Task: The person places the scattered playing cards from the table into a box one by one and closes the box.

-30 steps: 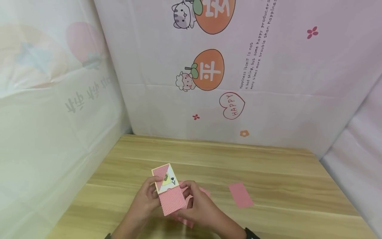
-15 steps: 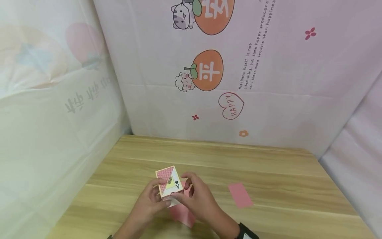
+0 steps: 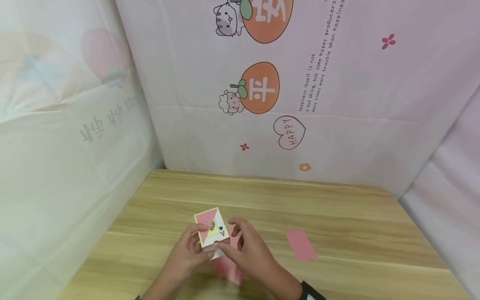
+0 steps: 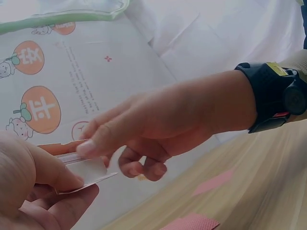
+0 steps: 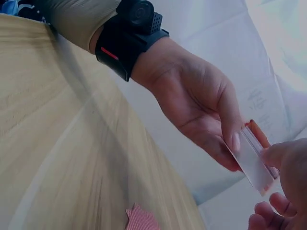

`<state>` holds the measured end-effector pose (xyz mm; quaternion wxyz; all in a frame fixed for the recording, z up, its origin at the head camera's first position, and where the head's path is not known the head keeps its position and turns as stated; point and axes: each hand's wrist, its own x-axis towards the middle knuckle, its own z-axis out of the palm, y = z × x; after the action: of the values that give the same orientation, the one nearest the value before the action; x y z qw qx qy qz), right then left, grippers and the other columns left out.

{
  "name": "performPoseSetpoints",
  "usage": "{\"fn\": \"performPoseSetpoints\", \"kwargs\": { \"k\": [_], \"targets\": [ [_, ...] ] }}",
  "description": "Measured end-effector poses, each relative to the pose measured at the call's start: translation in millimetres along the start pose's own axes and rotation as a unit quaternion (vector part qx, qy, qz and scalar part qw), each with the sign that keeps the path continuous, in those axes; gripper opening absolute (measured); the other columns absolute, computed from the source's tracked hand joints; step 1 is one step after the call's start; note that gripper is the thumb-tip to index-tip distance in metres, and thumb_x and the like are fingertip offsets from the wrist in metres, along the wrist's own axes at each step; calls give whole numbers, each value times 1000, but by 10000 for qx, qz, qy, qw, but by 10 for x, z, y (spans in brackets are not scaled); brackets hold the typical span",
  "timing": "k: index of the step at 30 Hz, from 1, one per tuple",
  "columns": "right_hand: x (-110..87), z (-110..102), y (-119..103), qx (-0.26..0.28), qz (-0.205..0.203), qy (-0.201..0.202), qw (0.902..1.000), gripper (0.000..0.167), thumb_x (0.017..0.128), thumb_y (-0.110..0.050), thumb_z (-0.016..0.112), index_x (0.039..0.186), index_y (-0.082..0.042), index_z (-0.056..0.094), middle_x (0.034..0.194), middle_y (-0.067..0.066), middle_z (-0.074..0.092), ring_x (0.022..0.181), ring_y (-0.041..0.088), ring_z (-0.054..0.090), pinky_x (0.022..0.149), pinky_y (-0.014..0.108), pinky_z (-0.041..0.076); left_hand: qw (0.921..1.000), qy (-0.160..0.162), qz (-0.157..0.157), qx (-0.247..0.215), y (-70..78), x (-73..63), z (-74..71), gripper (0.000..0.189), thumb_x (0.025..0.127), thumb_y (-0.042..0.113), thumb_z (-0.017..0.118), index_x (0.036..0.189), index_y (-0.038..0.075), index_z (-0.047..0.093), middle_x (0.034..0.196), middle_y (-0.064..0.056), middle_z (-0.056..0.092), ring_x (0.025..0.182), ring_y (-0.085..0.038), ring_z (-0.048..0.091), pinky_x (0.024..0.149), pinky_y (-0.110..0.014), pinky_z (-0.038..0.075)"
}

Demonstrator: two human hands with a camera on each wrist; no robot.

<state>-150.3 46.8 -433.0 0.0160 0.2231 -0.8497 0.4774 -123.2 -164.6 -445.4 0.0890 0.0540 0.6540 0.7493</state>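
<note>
A small playing-card box (image 3: pixel 211 225) with an ace of spades design is held up in front of me. My left hand (image 3: pixel 183 252) grips it from the left, its thumb against the white flap (image 4: pixel 91 172) that sticks out at the near end. Card edges show in the box's mouth in the left wrist view. My right hand (image 3: pixel 249 250) touches that same end with its thumb, while its other fingers are bent loosely beside the box. Beneath the hands, pink-backed cards (image 3: pixel 230 271) lie on the table, partly hidden.
To the right, a single pink card (image 3: pixel 301 244) lies on the wooden table (image 3: pixel 337 216). Printed fabric (image 3: pixel 210 137) hangs behind the table's far edge, with more fabric at both sides. A dark wrist strap (image 5: pixel 124 48) sits on the left wrist.
The deck of red-backed cards, sticking halfway out a second ago, has slid into the box. The right hand has gone from holding the deck to touching the box's end with its thumb.
</note>
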Motion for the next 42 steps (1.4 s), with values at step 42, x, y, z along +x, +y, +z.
{"fn": "performPoseSetpoints", "kwargs": {
  "k": [42],
  "targets": [
    [-376,-825,845,-3363,257,-1656,9267,47,75,-22,83,117,-7,68,125,12,61,110,34,57,89,51,54,9987,470,214,-10,34,-25,-156,65,82,-8,72,137,7,40,136,-20,53,116,-29,62,91,-36,58]
  ]
}}
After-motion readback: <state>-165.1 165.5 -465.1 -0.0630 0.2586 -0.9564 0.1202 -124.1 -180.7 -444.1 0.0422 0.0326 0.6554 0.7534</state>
